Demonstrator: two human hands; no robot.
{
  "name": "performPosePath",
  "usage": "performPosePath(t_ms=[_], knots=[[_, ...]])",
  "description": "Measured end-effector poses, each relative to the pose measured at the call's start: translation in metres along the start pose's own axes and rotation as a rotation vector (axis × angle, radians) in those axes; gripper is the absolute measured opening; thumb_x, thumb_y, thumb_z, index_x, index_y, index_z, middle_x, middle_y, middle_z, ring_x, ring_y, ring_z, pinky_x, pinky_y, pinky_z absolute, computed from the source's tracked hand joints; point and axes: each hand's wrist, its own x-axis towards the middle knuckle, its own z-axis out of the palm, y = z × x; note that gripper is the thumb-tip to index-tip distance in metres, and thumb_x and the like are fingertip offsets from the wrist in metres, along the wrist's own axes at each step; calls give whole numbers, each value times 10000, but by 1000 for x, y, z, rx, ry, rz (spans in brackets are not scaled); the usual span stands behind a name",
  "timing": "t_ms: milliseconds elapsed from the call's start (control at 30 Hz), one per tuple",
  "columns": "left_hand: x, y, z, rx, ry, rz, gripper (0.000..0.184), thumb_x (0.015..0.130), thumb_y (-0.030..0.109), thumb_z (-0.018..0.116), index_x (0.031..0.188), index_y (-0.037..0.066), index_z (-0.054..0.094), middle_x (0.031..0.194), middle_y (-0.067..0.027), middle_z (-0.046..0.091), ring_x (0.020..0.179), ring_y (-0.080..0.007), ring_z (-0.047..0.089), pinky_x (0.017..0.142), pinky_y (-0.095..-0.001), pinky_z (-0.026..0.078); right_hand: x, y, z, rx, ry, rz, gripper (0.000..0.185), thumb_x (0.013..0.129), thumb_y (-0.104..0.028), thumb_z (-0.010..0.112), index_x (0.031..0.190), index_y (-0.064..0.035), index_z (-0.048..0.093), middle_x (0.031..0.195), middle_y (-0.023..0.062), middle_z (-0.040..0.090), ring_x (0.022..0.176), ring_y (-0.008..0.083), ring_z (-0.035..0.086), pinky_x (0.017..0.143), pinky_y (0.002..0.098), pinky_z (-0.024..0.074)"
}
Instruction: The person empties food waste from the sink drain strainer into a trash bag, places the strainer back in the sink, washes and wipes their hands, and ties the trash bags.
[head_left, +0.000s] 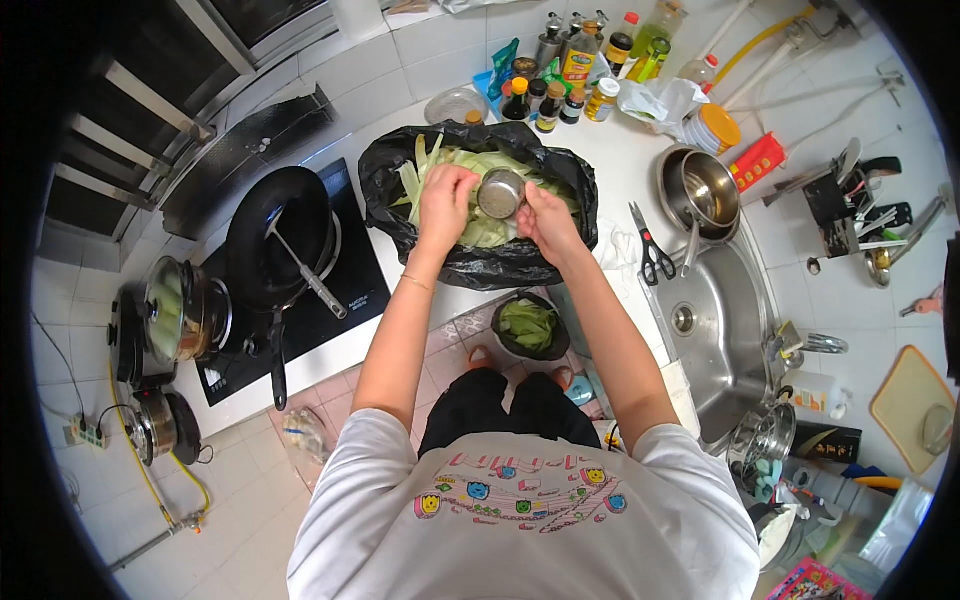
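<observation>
A black plastic bag (380, 195) lies spread open on the counter, filled with pale green strips that look like corn husks (490, 236). Over it, my right hand (548, 222) grips a small round metal cup (500, 194) by its right side. The cup faces up towards me; what is inside is too small to make out. To its left, my left hand (446, 205) has its fingers pinched together beside the cup. Whether anything is between those fingertips is hidden.
On the left, a black wok (270, 225) with a metal-handled utensil sits on the cooktop (362, 270). Scissors (652, 245), nested pots (705, 190) and a sink (715, 340) are on the right. Bottles (550, 105) line the back. A bin (530, 325) of leaves stands below.
</observation>
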Motion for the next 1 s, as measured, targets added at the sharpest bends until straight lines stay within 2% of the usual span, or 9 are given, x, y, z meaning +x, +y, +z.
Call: performPosePath(t_ms=[133, 267, 300, 400, 567, 667, 800, 833, 1000], knots=[[11, -15, -16, 83, 142, -93, 164, 890, 153, 576, 841, -3, 577, 851, -160, 576, 832, -351, 542, 756, -414, 436, 0, -10, -3, -302, 27, -144, 300, 955, -353, 549, 853, -72, 546, 634, -35, 491, 534, 58, 428, 490, 198, 346], [16, -28, -27, 252, -79, -94, 215, 870, 187, 611, 778, -4, 580, 812, -160, 571, 802, -350, 537, 723, -427, 438, 0, -7, -13, -870, 80, -438, 268, 843, -285, 700, 830, -65, 547, 655, -10, 490, 599, 85, 460, 544, 231, 372], [16, -27, -29, 277, -170, -94, 224, 863, 191, 622, 763, -5, 580, 802, -160, 569, 797, -349, 536, 718, -428, 438, -6, -15, -9, -1046, 89, -564, 308, 761, -274, 760, 841, -62, 553, 802, 46, 534, 736, 181, 530, 662, 303, 429], [12, -19, -28, 228, -284, -188, 250, 830, 194, 660, 724, -14, 573, 783, -157, 567, 796, -340, 535, 710, -417, 441, -16, -23, -5, -1341, 81, -947, 341, 720, -284, 781, 850, -59, 561, 969, 86, 530, 911, 281, 530, 783, 375, 428], [2, -8, -21, -4, -293, -183, 280, 755, 130, 725, 994, 20, 631, 892, -119, 608, 865, -274, 582, 770, -352, 474, -19, -18, -6, -1286, 36, -830, 351, 693, -184, 799, 883, -57, 533, 1184, 135, 517, 1103, 333, 509, 917, 403, 416], [4, 7, -16, -43, -369, -250, 322, 741, 150, 738, 1020, 35, 625, 934, -119, 614, 907, -288, 589, 805, -363, 474, -17, -14, -9, -1179, -19, -820, 338, 689, -126, 797, 885, -55, 531, 1249, 145, 502, 1143, 347, 508, 931, 403, 436], [8, 18, 1, 251, -361, -14, 560, 623, 355, 825, 1005, -4, 628, 996, -159, 609, 909, -317, 591, 819, -391, 468, -20, -15, -6, -1081, -111, -813, 310, 692, -64, 779, 868, -54, 525, 1284, 146, 494, 1175, 350, 502, 933, 392, 455], [12, 21, 2, 250, -421, -80, 628, 567, 411, 836, 981, -14, 628, 979, -175, 603, 961, -351, 573, 844, -413, 451, -21, -17, -4, -1071, -135, -818, 308, 691, -50, 775, 868, -52, 523, 1287, 146, 495, 1183, 348, 499, 937, 385, 457], [28, 24, 1, 279, -659, -207, 490, 600, 343, 816, 894, -10, 644, 892, -200, 635, 884, -350, 611, 772, -412, 474, -26, -21, -3, -1110, -172, -899, 322, 671, -35, 778, 867, -50, 523, 1263, 135, 517, 1151, 340, 521, 913, 368, 474]])
